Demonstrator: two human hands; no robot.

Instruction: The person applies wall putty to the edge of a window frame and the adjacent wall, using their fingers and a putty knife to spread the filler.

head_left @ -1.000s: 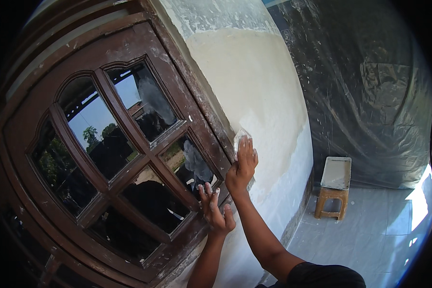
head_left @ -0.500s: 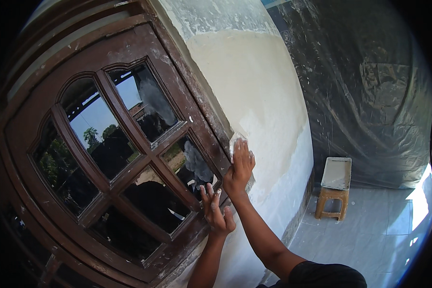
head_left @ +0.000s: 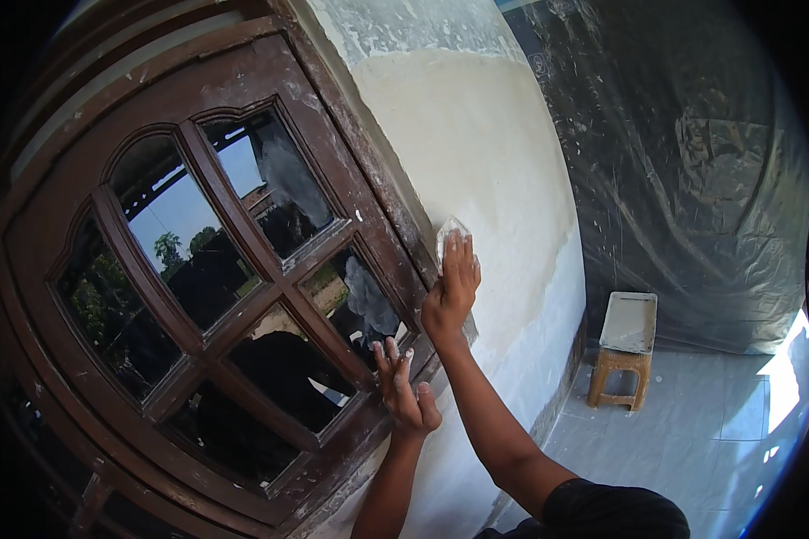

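Note:
My right hand (head_left: 452, 286) lies along the wall (head_left: 503, 180) beside the window frame, fingers stretched upward. Under those fingers is a flat, whitish piece with a pointed top (head_left: 452, 226), pressed to the wall. Its exact kind is hard to tell, since the hand covers most of it. My left hand (head_left: 404, 388) is lower, at the edge of the brown wooden window (head_left: 270, 301). Its fingers are apart, dusted white, and hold nothing that I can see. The wall shows a cream coated area above a paler, bluish-white part.
A tray of pale paste (head_left: 629, 322) stands on a tan plastic stool (head_left: 619, 377) to the right. Dark plastic sheeting (head_left: 674, 171) hangs behind it. The tiled floor (head_left: 665, 449) has a covering over it. Glass panes fill the window close on my left.
My right hand has slid a little up the wall with the whitish piece, whose pointed top now shows more. My left hand has stayed nearly in place.

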